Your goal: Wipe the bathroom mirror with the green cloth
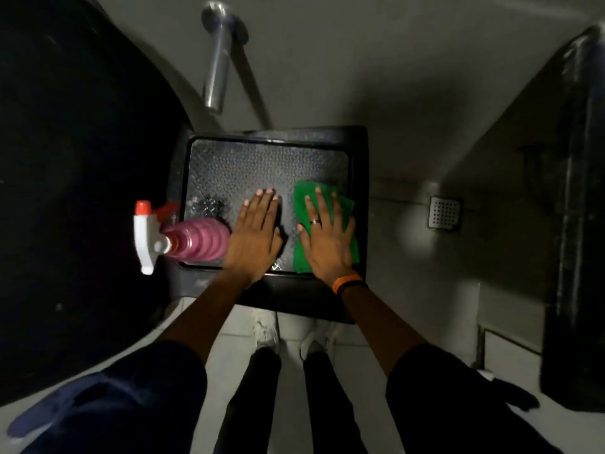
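Observation:
A folded green cloth (302, 204) lies on the right part of a black textured tray or stool top (229, 165). My right hand (327, 240) rests flat on the cloth, fingers spread, a ring on one finger and an orange band at the wrist. Beside it my left hand (255, 234) lies flat on the tray's bare surface, palm down, holding nothing. A pink spray bottle (196, 239) with a white and red trigger head (145, 234) lies on its side at the tray's left edge, touching my left hand. No mirror is in view.
A chrome pipe or tap (217, 60) sticks out of the wall above the tray. A large dark round shape (65, 158) fills the left. A square floor drain (444, 212) sits to the right, near a dark upright panel (579, 224). My shoes (266, 329) stand on pale tiles below.

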{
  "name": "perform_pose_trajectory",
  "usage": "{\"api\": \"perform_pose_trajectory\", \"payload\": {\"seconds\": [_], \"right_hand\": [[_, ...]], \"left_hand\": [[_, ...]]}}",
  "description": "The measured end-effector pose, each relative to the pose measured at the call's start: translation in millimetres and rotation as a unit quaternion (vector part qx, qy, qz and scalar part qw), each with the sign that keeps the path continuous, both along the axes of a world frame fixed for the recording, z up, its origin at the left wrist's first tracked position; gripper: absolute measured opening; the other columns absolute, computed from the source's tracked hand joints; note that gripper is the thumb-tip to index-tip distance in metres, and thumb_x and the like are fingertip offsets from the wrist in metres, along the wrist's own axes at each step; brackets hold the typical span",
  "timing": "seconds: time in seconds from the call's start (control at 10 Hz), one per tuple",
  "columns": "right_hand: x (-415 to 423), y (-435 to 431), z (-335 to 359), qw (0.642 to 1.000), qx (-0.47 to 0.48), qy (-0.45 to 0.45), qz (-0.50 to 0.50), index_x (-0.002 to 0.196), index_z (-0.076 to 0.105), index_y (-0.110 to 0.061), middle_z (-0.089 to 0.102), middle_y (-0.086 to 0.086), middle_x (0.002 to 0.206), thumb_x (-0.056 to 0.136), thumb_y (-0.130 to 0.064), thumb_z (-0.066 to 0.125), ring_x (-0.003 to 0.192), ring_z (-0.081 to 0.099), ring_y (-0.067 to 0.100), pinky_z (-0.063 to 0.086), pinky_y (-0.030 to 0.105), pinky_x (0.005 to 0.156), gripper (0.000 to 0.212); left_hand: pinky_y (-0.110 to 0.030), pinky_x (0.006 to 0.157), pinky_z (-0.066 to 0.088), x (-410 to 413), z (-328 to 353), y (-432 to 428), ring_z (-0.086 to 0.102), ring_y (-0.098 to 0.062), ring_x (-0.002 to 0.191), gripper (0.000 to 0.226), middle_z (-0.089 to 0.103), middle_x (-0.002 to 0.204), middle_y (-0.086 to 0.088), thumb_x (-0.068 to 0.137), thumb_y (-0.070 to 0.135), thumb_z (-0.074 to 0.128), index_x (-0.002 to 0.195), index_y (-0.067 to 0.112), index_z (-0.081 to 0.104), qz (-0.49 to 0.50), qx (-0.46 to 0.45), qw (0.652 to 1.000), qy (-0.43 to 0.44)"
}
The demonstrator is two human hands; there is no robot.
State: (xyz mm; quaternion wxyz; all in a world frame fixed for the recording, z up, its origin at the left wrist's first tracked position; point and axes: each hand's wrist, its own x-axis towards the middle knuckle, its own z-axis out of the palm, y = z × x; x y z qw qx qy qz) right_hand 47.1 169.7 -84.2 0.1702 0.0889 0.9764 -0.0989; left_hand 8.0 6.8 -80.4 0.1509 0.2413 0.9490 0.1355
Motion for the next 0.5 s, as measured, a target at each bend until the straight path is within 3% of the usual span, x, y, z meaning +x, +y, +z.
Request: {"api": "perform_pose_trajectory", "payload": {"seconds": [0.2,0.3,0.4,0.5], "right_hand": [[6.9,-2.9,-37.4,0.998,0.038,0.059,0.009,0.161,0.015,-0.024,0.016,0.005,0.171,0.102,-0.047,0.027,0.157,0.015,0.033,0.015,0.061,0.121,0.064],[3.8,-2.6,-29.4,0.999,0.027,0.027,0.009,0.161,0.016,-0.023,0.016,0.006,0.171,0.102,-0.049,0.03,0.158,0.014,0.033,0.016,0.062,0.122,0.065],[-6.4,5.0,7.2,0.999,-0.012,-0.034,0.016,0.161,0.016,-0.021,0.008,0.003,0.173,0.103,-0.054,0.037,0.159,0.005,0.032,0.019,0.066,0.122,0.07],[-7.6,11.7,45.8,1.0,-0.023,-0.017,0.009,0.161,0.015,-0.02,0.004,0.004,0.173,0.101,-0.056,0.041,0.16,0.002,0.029,0.018,0.066,0.122,0.075]], "left_hand": [[-0.057,0.126,0.008,7.4,-46.1,3.5,0.003,-0.036,0.156,0.069,0.007,0.168,-0.019,0.1,0.033,0.031,0.158,0.003,0.01,-0.006,-0.035,0.999,-0.025],[-0.054,0.127,0.005,3.5,-39.6,3.0,0.002,-0.036,0.156,0.07,0.006,0.168,-0.019,0.099,0.035,0.029,0.158,0.002,0.011,-0.014,-0.027,0.998,-0.063],[-0.047,0.128,0.005,-12.9,6.7,2.4,0.008,-0.033,0.156,0.072,0.012,0.168,-0.018,0.097,0.041,0.019,0.157,0.001,0.017,-0.002,-0.012,0.996,-0.084],[-0.046,0.129,0.008,-18.6,52.4,2.5,0.011,-0.032,0.156,0.074,0.019,0.166,-0.019,0.094,0.04,0.018,0.155,-0.001,0.021,-0.01,0.019,0.998,-0.052]]}}
